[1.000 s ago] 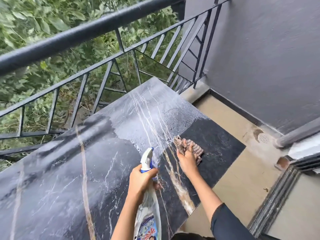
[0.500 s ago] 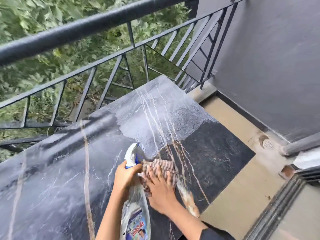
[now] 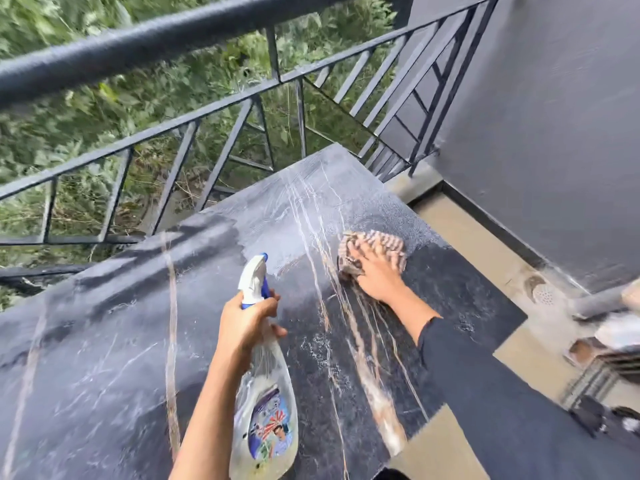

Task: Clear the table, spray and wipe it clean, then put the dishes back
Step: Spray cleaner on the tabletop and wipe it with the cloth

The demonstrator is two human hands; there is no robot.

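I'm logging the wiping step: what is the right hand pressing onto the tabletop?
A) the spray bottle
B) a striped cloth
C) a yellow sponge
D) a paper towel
B: the right hand lies flat on a striped cloth on the table, while the left hand holds the spray bottle.

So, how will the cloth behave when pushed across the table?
Probably floppy: the cloth is crumpled under the right hand, so it may bunch unless pressed flat. It likely glides easily, since the table looks polished and carries a sprayed film.
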